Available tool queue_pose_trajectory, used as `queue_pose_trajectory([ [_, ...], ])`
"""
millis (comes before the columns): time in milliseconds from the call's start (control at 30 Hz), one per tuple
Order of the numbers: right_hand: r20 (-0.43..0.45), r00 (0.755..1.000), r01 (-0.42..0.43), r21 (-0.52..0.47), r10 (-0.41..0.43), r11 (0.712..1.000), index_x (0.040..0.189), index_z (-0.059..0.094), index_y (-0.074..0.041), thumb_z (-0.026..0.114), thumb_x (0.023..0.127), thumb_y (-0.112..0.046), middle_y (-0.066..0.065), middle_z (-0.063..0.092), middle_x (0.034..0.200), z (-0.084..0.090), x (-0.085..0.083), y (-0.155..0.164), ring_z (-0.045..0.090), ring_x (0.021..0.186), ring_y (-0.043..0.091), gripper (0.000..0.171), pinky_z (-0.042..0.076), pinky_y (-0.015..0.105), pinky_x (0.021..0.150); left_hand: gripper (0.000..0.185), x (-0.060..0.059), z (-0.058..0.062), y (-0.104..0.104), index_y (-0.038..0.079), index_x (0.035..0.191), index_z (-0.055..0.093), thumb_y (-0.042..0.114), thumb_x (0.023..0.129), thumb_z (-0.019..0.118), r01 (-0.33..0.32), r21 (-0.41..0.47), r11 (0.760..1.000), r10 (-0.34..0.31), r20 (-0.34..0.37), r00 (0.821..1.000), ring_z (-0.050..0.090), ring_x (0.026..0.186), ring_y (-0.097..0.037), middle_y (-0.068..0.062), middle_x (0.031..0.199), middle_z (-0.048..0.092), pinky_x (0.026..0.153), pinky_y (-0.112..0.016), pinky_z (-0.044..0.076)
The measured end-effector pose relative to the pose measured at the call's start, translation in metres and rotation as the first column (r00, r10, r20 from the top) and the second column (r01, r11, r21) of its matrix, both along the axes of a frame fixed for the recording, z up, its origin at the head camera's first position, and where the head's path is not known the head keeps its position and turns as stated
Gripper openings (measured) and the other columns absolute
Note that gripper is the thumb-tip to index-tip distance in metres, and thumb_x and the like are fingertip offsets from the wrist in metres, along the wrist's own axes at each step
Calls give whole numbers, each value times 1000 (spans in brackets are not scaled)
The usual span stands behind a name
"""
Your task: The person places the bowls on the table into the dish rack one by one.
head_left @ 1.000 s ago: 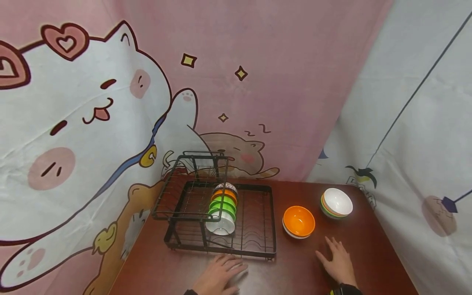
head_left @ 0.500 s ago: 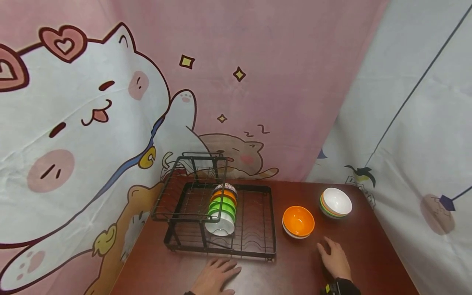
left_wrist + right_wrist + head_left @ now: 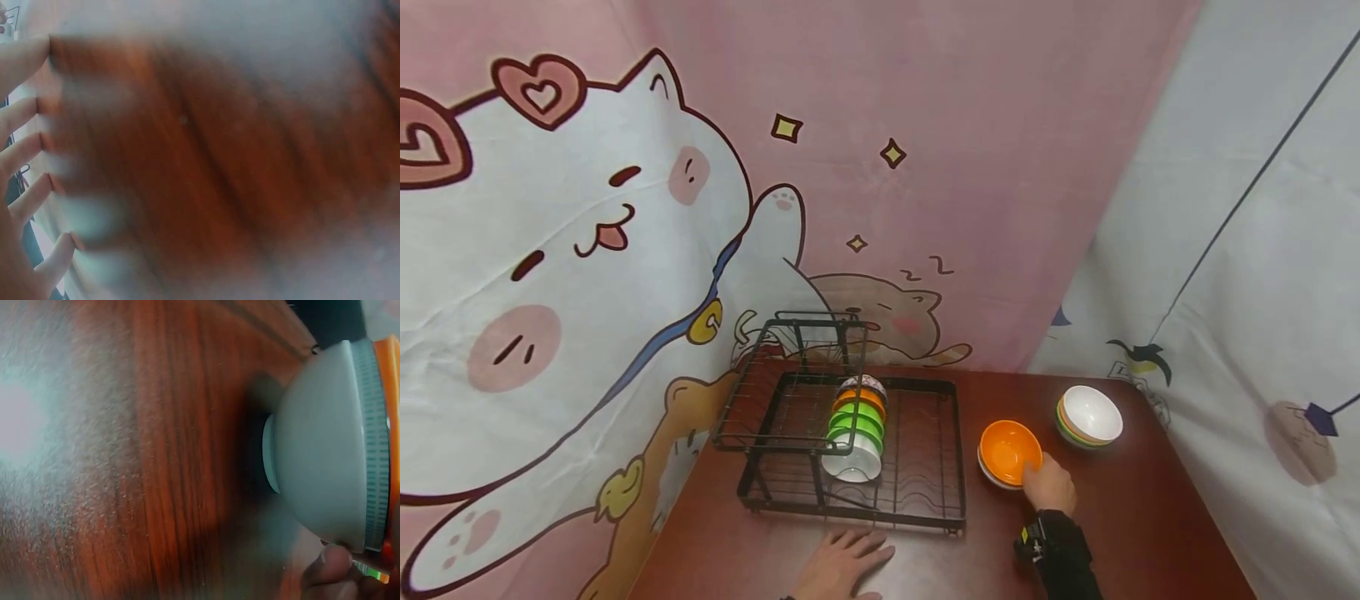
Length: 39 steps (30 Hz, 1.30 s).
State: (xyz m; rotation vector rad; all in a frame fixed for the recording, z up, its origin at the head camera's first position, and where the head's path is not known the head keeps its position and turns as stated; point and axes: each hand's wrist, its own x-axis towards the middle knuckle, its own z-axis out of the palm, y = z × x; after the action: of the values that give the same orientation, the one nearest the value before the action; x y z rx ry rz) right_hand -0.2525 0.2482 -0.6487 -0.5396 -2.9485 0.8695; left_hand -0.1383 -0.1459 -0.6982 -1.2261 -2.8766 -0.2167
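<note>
An orange bowl [image 3: 1004, 448] with a pale outside stands on the dark wooden table [image 3: 1135, 517], right of the black wire dish rack [image 3: 925, 450]. My right hand [image 3: 1048, 485] is at its near rim and pinches it. In the right wrist view the thumb [image 3: 330, 565] presses the outside of the orange bowl [image 3: 322, 450] just under the rim. My left hand [image 3: 844, 565] lies flat on the table in front of the rack, fingers spread. The left wrist view is blurred and shows the fingers [image 3: 24, 156] on the wood.
Several bowls [image 3: 856, 425], orange, green and white, stand on edge in the rack. A stack of bowls [image 3: 1089, 414] with a white one on top sits at the back right. Cartoon cat curtains close off the table behind and to the right.
My right hand has moved forward and left from the bare table to the near rim of the orange bowl. My left hand has stayed flat in front of the rack.
</note>
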Motion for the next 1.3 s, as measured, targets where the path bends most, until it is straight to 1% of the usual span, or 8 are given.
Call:
queue_pose_trajectory([
  [267, -288, 958, 61, 148, -16, 987, 117, 54, -1, 40, 94, -28, 20, 56, 95, 11, -6, -3, 55, 79, 42, 38, 41, 56, 71, 62, 0, 4, 0, 33, 137, 34, 61, 82, 44, -12, 25, 1000, 14, -76, 997, 39, 119, -20, 6, 136, 39, 86, -49, 36],
  [467, -374, 916, 67, -214, -145, 975, 124, 44, -3, 34, 97, -26, 25, 53, 113, 23, 3, 2, 51, 98, 43, 38, 39, 55, 82, 61, -1, 1, 0, 34, 139, 29, 61, 85, 38, -3, -1, 1000, 3, -31, 1000, 36, 122, -20, 7, 138, 36, 87, -51, 35],
  [567, -368, 886, 11, -588, -280, 809, 131, 38, -8, 45, 93, -21, 21, 45, 122, 29, 8, 7, 51, 99, 34, 41, 47, 45, 78, 60, 0, 1, 0, 35, 139, 27, 61, 85, 37, -4, -9, 1000, 4, -15, 1000, 35, 122, -19, 7, 138, 35, 87, -51, 35],
  [700, -245, 868, -4, -874, -433, 486, 134, 33, -16, 64, 82, -13, 11, 40, 120, 38, 12, 16, 55, 81, 18, 60, 52, 29, 58, 59, 0, 1, 0, 36, 139, 27, 61, 86, 36, -6, -9, 1000, 6, -5, 1000, 35, 122, -18, 8, 138, 35, 86, -51, 35],
  [833, -194, 840, -3, -935, -506, 354, 134, 31, -16, 65, 81, -13, 8, 40, 113, 42, 16, 21, 56, 65, 16, 63, 50, 28, 49, 59, 0, 0, 0, 36, 139, 27, 61, 86, 35, -11, -12, 1000, 11, 14, 1000, 35, 122, -18, 8, 138, 35, 87, -51, 35],
  [967, -275, 823, -80, -922, -496, 378, 132, 34, -14, 62, 83, -11, 8, 41, 109, 39, 17, 15, 56, 64, 18, 57, 49, 31, 45, 59, 0, 0, -1, 36, 139, 27, 61, 86, 36, -14, -11, 1000, 14, 18, 1000, 34, 123, -19, 9, 138, 34, 87, -51, 35],
  [1133, -405, 820, -130, -819, -404, 559, 134, 37, -13, 54, 85, -1, 13, 43, 119, 45, 7, -13, 51, 93, 25, 53, 51, 28, 65, 60, 0, -2, -1, 34, 138, 31, 60, 85, 39, -2, 13, 1000, 3, -49, 999, 36, 122, -20, 7, 137, 37, 87, -51, 35],
  [1300, -455, 865, -168, -661, -213, 732, 130, 42, -14, 51, 87, 0, 9, 47, 121, 57, 3, -53, 44, 106, 26, 46, 41, 42, 90, 59, 1, -8, 0, 34, 138, 32, 60, 85, 39, -1, 29, 1000, 3, -79, 997, 37, 121, -20, 7, 136, 38, 87, -50, 35],
])
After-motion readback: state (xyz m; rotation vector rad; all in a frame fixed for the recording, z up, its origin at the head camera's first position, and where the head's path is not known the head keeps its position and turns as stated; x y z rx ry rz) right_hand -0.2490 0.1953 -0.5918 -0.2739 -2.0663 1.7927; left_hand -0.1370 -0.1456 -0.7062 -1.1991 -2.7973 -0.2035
